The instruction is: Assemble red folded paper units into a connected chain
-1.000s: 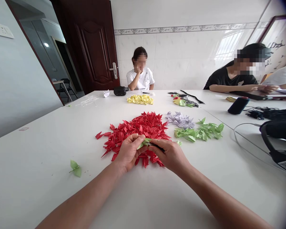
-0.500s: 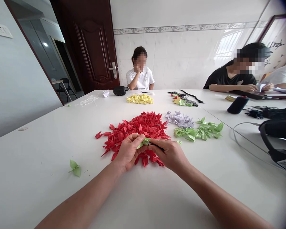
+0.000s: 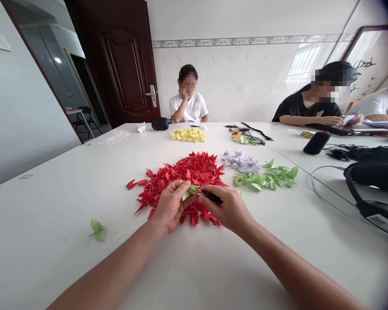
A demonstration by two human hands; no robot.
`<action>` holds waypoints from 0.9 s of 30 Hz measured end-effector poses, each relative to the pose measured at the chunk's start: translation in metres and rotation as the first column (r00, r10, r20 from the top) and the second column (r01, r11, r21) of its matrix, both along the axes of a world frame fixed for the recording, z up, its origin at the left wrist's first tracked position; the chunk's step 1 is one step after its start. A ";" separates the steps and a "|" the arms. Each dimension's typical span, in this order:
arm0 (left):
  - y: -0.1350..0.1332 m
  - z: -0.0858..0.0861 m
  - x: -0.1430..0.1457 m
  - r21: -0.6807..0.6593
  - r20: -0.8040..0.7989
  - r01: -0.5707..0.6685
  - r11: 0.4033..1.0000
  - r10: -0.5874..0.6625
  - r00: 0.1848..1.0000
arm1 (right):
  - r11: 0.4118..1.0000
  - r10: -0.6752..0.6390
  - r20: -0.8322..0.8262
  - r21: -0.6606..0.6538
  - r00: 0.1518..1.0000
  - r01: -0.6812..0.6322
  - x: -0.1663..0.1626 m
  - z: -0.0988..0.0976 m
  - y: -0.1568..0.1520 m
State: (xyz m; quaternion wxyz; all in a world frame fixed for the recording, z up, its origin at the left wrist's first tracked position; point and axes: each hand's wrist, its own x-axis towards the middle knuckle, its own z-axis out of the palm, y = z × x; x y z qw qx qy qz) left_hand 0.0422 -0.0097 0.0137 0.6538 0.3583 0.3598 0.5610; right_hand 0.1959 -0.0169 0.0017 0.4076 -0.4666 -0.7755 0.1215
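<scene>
My left hand (image 3: pixel 170 206) and my right hand (image 3: pixel 228 209) meet over the near edge of a heap of red folded paper pieces (image 3: pixel 184 174) on the white table (image 3: pixel 51 202). Between their fingertips sits a small light green folded paper piece (image 3: pixel 190 190). The left fingers pinch it from the left. My right hand is closed on a thin dark tool (image 3: pixel 211 197) whose tip touches the green piece.
Right of the red heap lie a lilac paper pile (image 3: pixel 240 161) and a green paper pile (image 3: pixel 267 178). A lone green piece (image 3: pixel 97 228) lies at the near left. A yellow pile (image 3: pixel 187 135), black cords (image 3: pixel 368 153) and a dark cylinder (image 3: pixel 316 142) lie farther off. Three other people sit at the far side.
Both hands stay together on the green piece. The view has shifted slightly, so everything sits a little further left and lower in the picture.
</scene>
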 end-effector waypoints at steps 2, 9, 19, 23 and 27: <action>0.000 0.000 0.000 -0.004 0.018 -0.003 1.000 0.003 1.000 | 1.000 -0.002 -0.049 -0.002 0.999 0.002 -0.001 0.000 0.000; -0.003 -0.002 0.002 0.007 -0.008 0.087 0.996 -0.087 0.996 | 1.000 0.014 -0.151 0.027 0.989 -0.010 -0.007 -0.002 -0.002; -0.003 0.010 -0.006 0.161 -0.344 0.005 0.987 0.051 0.938 | 0.957 -0.278 -0.204 -0.145 0.939 0.252 0.037 -0.002 0.032; 0.008 0.017 -0.020 0.289 -0.349 -0.162 0.943 0.262 0.900 | 0.853 -0.504 -0.140 -0.237 0.853 0.465 0.081 -0.014 0.058; 0.016 0.015 -0.027 0.340 -0.297 -0.258 0.904 0.363 0.883 | 0.794 -0.559 -0.079 -0.337 0.825 0.505 0.101 -0.023 0.066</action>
